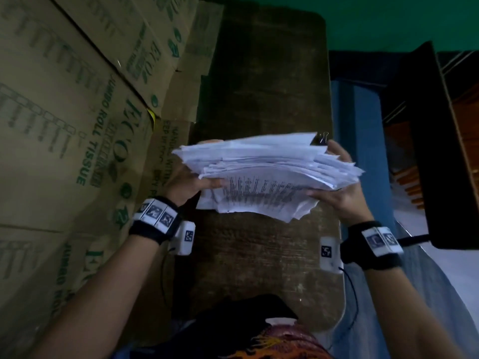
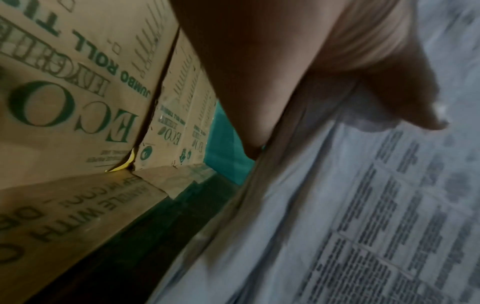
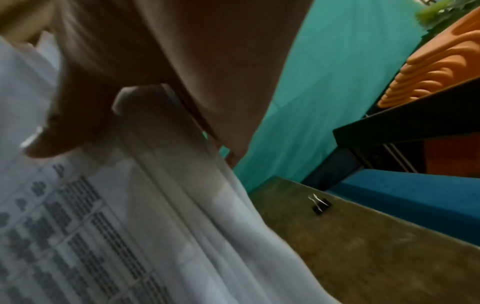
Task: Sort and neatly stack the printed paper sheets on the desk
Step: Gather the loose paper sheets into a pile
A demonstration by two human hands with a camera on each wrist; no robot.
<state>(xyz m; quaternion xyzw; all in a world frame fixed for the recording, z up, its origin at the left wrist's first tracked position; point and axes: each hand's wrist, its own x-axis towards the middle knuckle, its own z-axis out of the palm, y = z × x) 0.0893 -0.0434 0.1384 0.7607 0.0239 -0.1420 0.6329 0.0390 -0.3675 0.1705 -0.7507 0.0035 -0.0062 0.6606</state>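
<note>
We hold a thick, uneven stack of printed paper sheets [image 1: 269,174] between both hands above the dark wooden surface [image 1: 261,81]. Our left hand [image 1: 191,182] grips the stack's left end, thumb laid across the top printed page and fingers curled beneath it; the left wrist view shows that thumb [image 2: 405,96] pressed on a sheet of tabled text. Our right hand [image 1: 339,195] clasps the right end the same way, thumb on top and fingers wrapped behind the fanned edges. The sheets sit askew, corners jutting at different angles, and the stack's near edge droops toward the surface. A black binder clip [image 1: 321,139] lies on the surface just beyond the stack's far right corner, apart from the paper in the right wrist view. Cardboard boxes [image 1: 77,99] printed with green lettering stand against the surface's left side. A dark shelf unit [image 1: 425,141] stands to the right.
</note>
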